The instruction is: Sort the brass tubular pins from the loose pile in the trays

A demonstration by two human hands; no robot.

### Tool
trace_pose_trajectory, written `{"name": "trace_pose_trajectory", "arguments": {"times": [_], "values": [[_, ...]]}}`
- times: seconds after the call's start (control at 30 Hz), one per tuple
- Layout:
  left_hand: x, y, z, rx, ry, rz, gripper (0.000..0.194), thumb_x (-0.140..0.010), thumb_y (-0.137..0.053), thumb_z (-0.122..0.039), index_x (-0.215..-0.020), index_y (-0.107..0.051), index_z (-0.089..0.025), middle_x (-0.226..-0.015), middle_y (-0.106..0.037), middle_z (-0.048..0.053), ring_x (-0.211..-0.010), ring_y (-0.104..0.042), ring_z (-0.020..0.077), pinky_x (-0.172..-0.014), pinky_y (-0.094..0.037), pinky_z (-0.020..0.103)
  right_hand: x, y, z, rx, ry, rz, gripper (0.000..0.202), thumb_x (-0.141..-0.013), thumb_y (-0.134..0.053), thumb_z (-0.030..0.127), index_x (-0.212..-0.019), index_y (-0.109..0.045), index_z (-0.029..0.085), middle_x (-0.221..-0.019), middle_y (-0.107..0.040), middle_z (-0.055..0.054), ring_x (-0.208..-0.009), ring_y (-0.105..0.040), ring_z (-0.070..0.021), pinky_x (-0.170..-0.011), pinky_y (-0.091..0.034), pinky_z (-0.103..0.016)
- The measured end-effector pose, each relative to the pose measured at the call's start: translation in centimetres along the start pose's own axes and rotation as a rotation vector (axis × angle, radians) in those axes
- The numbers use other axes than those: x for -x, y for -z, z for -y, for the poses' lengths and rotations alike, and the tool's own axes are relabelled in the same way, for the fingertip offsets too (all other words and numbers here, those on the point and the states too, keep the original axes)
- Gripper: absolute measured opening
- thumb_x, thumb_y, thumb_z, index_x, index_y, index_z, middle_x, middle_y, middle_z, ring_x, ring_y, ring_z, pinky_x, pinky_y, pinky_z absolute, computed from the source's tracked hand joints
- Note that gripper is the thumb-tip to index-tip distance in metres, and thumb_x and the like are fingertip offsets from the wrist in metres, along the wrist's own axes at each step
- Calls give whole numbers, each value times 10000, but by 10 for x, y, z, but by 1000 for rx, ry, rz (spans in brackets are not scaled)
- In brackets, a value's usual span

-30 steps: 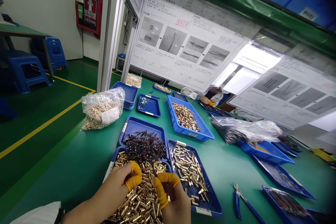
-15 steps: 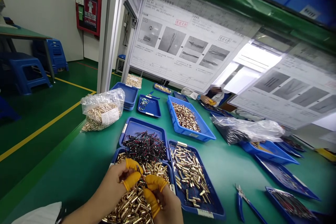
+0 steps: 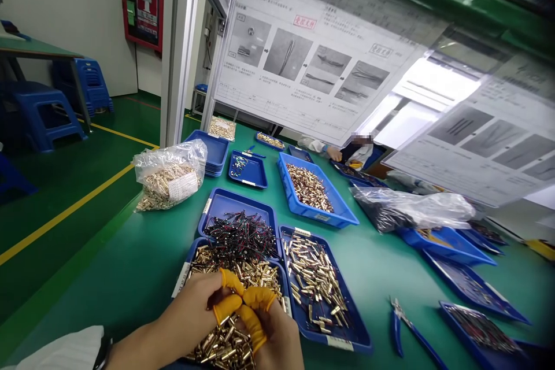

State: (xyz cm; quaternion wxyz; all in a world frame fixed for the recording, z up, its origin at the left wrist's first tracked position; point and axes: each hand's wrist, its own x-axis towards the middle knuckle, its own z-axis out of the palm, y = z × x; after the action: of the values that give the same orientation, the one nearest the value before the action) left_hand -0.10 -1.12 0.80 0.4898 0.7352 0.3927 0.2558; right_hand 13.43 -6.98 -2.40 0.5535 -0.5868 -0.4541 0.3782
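The person's left hand (image 3: 199, 302) and right hand (image 3: 278, 330) met low in the view, above the near tray (image 3: 191, 251), yellow covers (image 3: 228, 307) on thumbs and forefingers. Their fingertips were drawn together and touching; the covers hid whatever lay between them, so I could not tell whether either hand gripped a part. Beneath and around them, loose brass-coloured sleeves (image 3: 229, 340) filled the near tray. Just beyond it, a tangled heap of black leads (image 3: 243, 237) with some red lay in the far tray (image 3: 234, 199), its near edge spilling towards the sleeves. To the right, touching or nearly so, the side tray (image 3: 353, 306) held sleeves with thin dark wires (image 3: 313, 272). Blue-handled pliers (image 3: 399, 315) lay on the green desk (image 3: 147, 260) to the right of that, jaws pointing away from the person. Farther back, a deep blue bin (image 3: 318, 215) contained more brass-coloured pieces, and a clear bag (image 3: 171, 179) of similar pieces stood on the left, near a stack of blue trays (image 3: 211, 149). Across the desk, a co-worker's hand (image 3: 333, 154) showed beneath a hanging printed sheet (image 3: 303, 69).
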Motion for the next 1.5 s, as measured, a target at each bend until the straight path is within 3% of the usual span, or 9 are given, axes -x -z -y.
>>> {"name": "trace_pose_trajectory", "arguments": {"times": [0.2,0.3,0.47,0.6,0.83,1.03,1.13,1.37,1.5], "values": [[1,4,-4,123,29,-43,129,-726,-485,-252,-636,-535,-174,-611,-516,-18,-595,-472,140,-530,-374,216,0,-1,17,-306,-141,149,304,-700,-672,461,-794,-574,189,-568,-638,-1,-538,-635,-156,-491,-482,-226],[-1,5,-4,214,30,-56,108,-723,-487,-238,-657,-540,-171,-644,-542,-10,-627,-495,147,-565,-393,228,-1,2,25,-337,-159,172,292,-690,-702,424,-801,-582,182,-575,-648,1,-537,-638,-137,-532,-493,-218],[-4,4,-1,371,47,-75,99,-718,-522,-229,-755,-592,-170,-728,-605,10,-710,-547,172,-650,-427,262,-5,5,30,-267,-176,127,246,-625,-771,338,-776,-667,174,-593,-670,1,-501,-618,-119,-537,-496,-206],[-6,3,2,507,83,-60,125,-679,-514,-194,-754,-607,-160,-715,-612,14,-661,-549,166,-608,-444,264,-7,5,29,-210,-142,71,184,-522,-826,288,-636,-731,178,-599,-685,-21,-544,-627,-164,-526,-519,-232],[-5,4,5,407,44,-123,75,-690,-568,-196,-623,-564,-163,-598,-524,-27,-581,-466,130,-539,-370,228,-7,7,22,-273,-193,6,221,-412,-866,213,-583,-727,197,-531,-663,-3,-469,-600,-166,-393,-470,-221],[-6,3,4,549,51,-54,33,-668,-602,-160,-693,-584,-173,-688,-566,-26,-698,-533,150,-631,-409,234,-5,5,23,-124,-99,40,283,-635,-732,414,-732,-668,156,-479,-586,21,-329,-492,-84,-392,-400,-201],[-6,3,5,557,74,-69,61,-668,-594,-141,-715,-597,-180,-714,-589,-24,-730,-551,156,-664,-417,239,-4,6,21,24,-59,68,348,-724,-605,502,-690,-610,155,-439,-504,43,-290,-439,-73,-340,-324,-181],[-5,3,6,551,63,-80,82,-685,-574,-139,-743,-609,-186,-755,-614,-13,-762,-571,167,-687,-434,248,-3,9,11,318,135,30,309,-770,-537,444,-738,-682,172,-566,-605,-39,-503,-520,-162,-468,-400,-230],[-5,3,7,525,36,-81,90,-689,-562,-134,-746,-604,-189,-764,-618,-8,-759,-573,170,-681,-443,248,-3,9,11,360,138,51,323,-783,-513,441,-784,-701,178,-559,-615,-41,-459,-498,-157,-432,-375,-228]]}}
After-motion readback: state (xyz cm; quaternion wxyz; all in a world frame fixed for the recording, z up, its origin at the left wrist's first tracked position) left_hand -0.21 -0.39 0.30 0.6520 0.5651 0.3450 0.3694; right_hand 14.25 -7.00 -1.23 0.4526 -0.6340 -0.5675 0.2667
